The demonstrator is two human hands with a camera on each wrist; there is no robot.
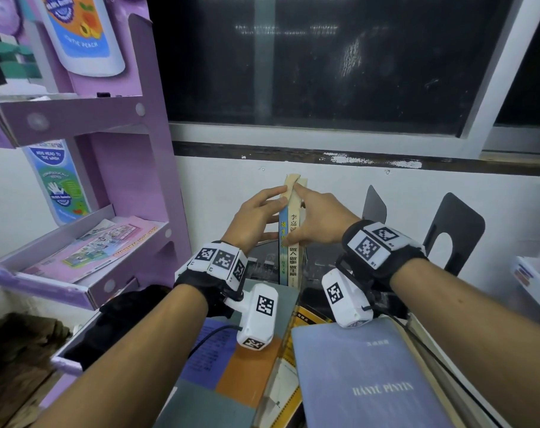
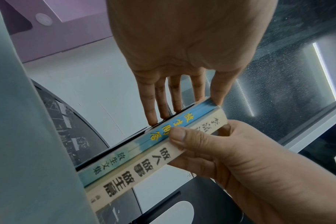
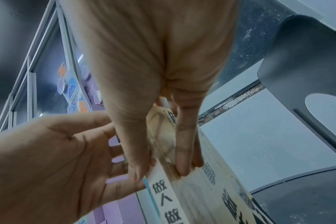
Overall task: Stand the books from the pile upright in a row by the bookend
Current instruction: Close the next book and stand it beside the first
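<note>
— What lies nearest you?
— The pile [image 1: 367, 375]. Beyond it, your right hand [image 1: 316, 225] pinches the cream book [image 1: 294, 239], upright; your flat left hand [image 1: 256, 217] braces the blue book [image 1: 282, 239].
— And the bookend [image 1: 457, 230]?
— Farther right, apart.

A dark tabletop [image 1: 322, 257] runs up to the white wall below the window. On it a blue-spined book [image 1: 283, 257] and a cream-spined book [image 1: 293, 261] stand upright, touching, spines facing out. To their right stand two black metal bookends [image 1: 455, 233]. Nearer, a blue-grey HANYU PINYIN book [image 1: 370, 381] lies flat over a yellow-and-black book [image 1: 293, 347], beside a grey cover with purple and orange blocks [image 1: 231, 381]
</note>
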